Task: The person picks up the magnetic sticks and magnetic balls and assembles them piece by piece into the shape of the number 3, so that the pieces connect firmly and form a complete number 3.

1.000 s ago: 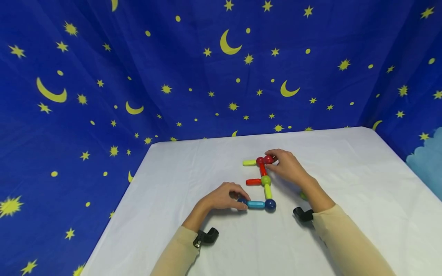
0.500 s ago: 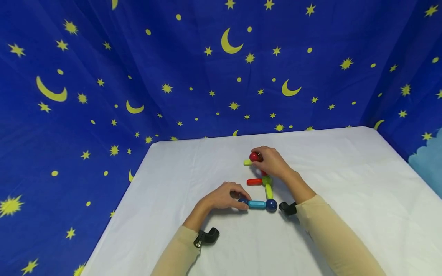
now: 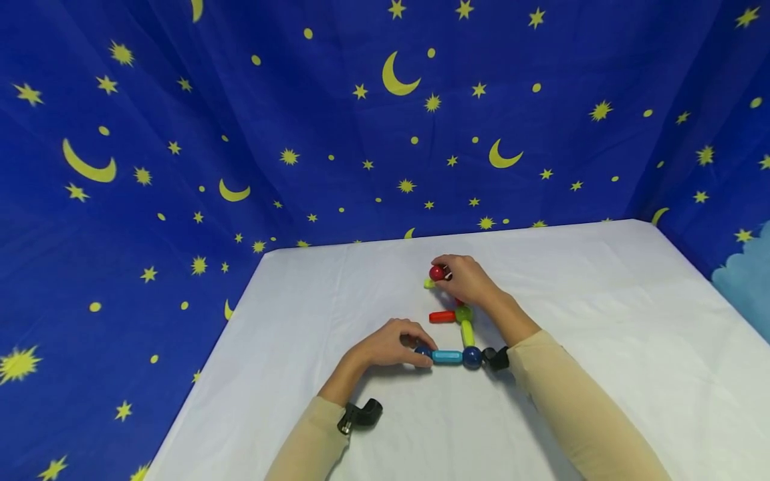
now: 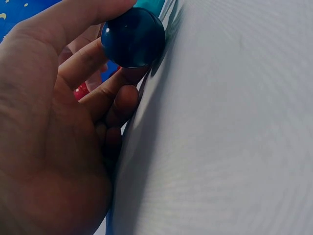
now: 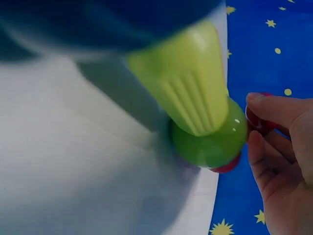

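Observation:
My left hand [image 3: 388, 344] holds a dark blue ball [image 4: 133, 38] between thumb and fingers, at the left end of a light blue magnetic stick [image 3: 447, 357]. A second dark blue ball [image 3: 472, 357] sits at that stick's right end. From it a yellow-green stick [image 3: 467, 333] runs up to a green ball [image 5: 210, 137], from which a red stick [image 3: 442, 317] points left. Farther back, my right hand [image 3: 472, 280] pinches a red ball [image 3: 436, 272] at the left end of another yellow-green stick [image 3: 429, 284]. That hand hides most of the upper red stick and the other red ball.
A white cloth covers the table [image 3: 289, 300]. Behind it and at the sides hangs a blue curtain [image 3: 337, 113] with yellow stars and moons. Black wrist cameras sit on both sleeves; the right camera [image 3: 496, 358] is close beside the right-hand blue ball.
My right hand has carried the red ball leftward, from the upper right corner of the figure to the upper yellow-green stick's left end. My left hand has stayed on its blue ball.

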`<state>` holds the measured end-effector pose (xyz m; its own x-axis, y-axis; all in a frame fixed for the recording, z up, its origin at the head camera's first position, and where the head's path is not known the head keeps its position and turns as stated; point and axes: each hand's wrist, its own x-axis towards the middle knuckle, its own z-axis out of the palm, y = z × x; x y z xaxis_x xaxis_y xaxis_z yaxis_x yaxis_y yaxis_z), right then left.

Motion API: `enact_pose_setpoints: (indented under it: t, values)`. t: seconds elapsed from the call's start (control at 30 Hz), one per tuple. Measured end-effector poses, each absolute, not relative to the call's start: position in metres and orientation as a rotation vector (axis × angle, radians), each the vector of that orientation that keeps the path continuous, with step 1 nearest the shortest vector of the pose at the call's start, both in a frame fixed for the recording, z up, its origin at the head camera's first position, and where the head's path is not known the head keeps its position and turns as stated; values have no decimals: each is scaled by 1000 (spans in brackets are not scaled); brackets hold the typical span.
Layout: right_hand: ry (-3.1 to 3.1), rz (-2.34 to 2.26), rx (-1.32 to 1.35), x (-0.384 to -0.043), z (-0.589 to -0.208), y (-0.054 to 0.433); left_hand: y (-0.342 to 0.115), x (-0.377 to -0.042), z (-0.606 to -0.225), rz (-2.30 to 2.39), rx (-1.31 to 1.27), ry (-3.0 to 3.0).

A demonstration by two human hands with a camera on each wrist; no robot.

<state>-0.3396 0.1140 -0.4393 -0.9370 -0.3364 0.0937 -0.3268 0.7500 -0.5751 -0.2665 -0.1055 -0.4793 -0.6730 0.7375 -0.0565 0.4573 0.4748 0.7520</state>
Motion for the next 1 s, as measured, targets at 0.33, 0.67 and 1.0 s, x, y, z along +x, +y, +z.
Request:
enact_pose_setpoints:
  t: [0.33,0.67,1.0]
  values:
    - [2838,-1012,-535,-350,-436,114,-106,-268,-480,1035,1021,2359]
    - [2824,-1050,-579,-362,-437,108,-105,-269,-479,1036,998,2349]
    - [2764,-981,-551,-369,-441,98,-104,-267,-480,1036,972,2348]
